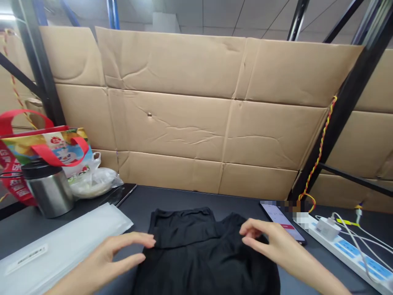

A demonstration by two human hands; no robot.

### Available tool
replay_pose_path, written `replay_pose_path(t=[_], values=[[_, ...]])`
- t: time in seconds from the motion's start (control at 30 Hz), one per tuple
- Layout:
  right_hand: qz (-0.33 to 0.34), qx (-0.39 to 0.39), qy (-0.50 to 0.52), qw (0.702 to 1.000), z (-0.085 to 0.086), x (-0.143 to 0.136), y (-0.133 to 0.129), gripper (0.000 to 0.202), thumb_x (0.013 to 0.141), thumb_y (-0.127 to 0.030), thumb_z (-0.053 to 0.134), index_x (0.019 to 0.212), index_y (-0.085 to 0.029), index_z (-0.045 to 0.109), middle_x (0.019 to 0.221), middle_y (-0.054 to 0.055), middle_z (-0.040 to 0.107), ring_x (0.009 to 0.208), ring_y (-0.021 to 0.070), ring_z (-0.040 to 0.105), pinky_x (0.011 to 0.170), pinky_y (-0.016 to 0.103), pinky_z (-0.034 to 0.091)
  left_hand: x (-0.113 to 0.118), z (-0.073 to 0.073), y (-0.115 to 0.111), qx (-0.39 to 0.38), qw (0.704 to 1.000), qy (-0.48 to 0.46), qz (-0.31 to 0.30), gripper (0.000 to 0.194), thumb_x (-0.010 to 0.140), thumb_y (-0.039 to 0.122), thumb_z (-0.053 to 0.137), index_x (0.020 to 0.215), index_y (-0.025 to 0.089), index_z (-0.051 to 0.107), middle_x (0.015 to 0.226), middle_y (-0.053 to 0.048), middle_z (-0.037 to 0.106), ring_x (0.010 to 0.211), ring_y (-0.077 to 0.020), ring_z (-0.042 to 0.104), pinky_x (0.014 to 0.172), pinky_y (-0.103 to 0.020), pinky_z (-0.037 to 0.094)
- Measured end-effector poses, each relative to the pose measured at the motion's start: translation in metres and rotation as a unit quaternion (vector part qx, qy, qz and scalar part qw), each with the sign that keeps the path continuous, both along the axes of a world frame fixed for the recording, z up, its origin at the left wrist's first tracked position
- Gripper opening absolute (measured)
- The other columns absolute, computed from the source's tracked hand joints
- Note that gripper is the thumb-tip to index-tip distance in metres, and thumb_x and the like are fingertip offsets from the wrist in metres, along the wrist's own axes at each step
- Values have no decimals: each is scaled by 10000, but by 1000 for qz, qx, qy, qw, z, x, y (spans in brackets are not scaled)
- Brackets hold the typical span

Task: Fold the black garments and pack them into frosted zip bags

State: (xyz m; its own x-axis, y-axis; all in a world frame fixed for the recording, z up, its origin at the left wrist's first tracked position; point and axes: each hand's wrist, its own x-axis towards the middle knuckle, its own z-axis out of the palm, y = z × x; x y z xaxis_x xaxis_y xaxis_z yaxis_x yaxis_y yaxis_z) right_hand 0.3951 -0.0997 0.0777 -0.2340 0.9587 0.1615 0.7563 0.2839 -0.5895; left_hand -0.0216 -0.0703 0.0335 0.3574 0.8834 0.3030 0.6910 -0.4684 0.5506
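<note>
A black garment with a wide waistband (187, 233), which looks like trousers or leggings, lies on the dark table at the bottom middle. Its upper right corner is rumpled, and its lower part runs out of view. My left hand (119, 256) is at the garment's left edge, thumb and forefinger apart with nothing between them; the fingertips overlap the edge, but contact is unclear. Above the right side of the waistband is my right hand (267, 239), its thumb and forefinger apart and the other fingers partly curled. No cloth shows between its fingers.
White plastic packages (70, 241) with a label lie at the left. Behind them stand a steel tumbler (52, 190), a colourful bag (61, 151) and a clear plastic bag (95, 180). At the right are a phone (282, 221) and a power strip (346, 248). A cardboard wall (184, 123) closes the back.
</note>
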Motion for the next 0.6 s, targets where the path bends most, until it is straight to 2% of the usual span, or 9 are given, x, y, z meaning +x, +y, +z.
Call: replay_pose_path(t=[0.1, 0.17, 0.2, 0.27, 0.37, 0.47, 0.53, 0.6], values=[[12, 54, -35, 998, -18, -33, 25, 213, 783, -219, 635, 991, -263, 629, 902, -3, 651, 836, 177, 600, 761, 262, 444, 15, -3, 20, 31, 993, 92, -63, 423, 828, 262, 559, 1242, 341, 597, 1345, 19, 568, 1205, -235, 550, 1031, -370, 426], [25, 77, -85, 993, -28, -46, 35, 288, 763, -199, 663, 1040, -272, 628, 942, 13, 648, 876, 201, 590, 786, 289, 435, 20, -12, 31, 64, 989, 115, -64, 511, 794, 165, 515, 1281, 312, 563, 1392, 4, 521, 1249, -232, 509, 1053, -376, 399], [31, 84, -108, 990, -31, -49, 38, 250, 775, -191, 652, 1012, -269, 640, 929, 17, 651, 875, 208, 589, 785, 299, 431, 21, -17, 35, 73, 988, 118, -64, 514, 783, 140, 492, 1266, 296, 575, 1375, -3, 539, 1243, -227, 515, 1052, -366, 402], [38, 90, -125, 987, -32, -51, 43, 105, 822, -183, 598, 881, -248, 656, 859, 14, 656, 836, 203, 594, 757, 295, 424, 22, -21, 42, 73, 990, 104, -58, 430, 796, 139, 457, 1164, 277, 630, 1249, -8, 641, 1149, -210, 593, 999, -317, 453], [28, 98, -94, 990, -19, -48, 57, 156, 897, -204, 497, 805, -228, 621, 800, -3, 654, 756, 165, 601, 695, 259, 419, 24, -12, 53, 53, 997, 54, -30, 248, 876, 259, 434, 1009, 269, 643, 984, 17, 726, 907, -184, 685, 815, -246, 518], [10, 109, -81, 991, -3, -47, 82, 172, 931, -237, 446, 866, -225, 605, 825, -8, 665, 754, 149, 611, 682, 243, 425, 29, 1, 72, 51, 998, 25, 41, 277, 904, 415, 399, 1022, 239, 578, 738, 36, 683, 702, -177, 677, 662, -240, 506], [4, 107, -86, 991, 2, -51, 101, 178, 926, -237, 453, 861, -222, 617, 830, -3, 677, 769, 153, 623, 689, 243, 433, 31, 5, 87, 47, 995, 31, 83, 310, 897, 438, 375, 1035, 219, 547, 591, 63, 608, 565, -171, 647, 590, -242, 493], [-2, 97, -98, 990, 1, -57, 115, 158, 898, -220, 493, 842, -214, 641, 832, 12, 691, 781, 170, 638, 700, 252, 448, 34, 3, 97, 44, 992, 45, 110, 313, 876, 407, 386, 1058, 202, 538, 562, 61, 597, 518, -181, 640, 562, -260, 496]])
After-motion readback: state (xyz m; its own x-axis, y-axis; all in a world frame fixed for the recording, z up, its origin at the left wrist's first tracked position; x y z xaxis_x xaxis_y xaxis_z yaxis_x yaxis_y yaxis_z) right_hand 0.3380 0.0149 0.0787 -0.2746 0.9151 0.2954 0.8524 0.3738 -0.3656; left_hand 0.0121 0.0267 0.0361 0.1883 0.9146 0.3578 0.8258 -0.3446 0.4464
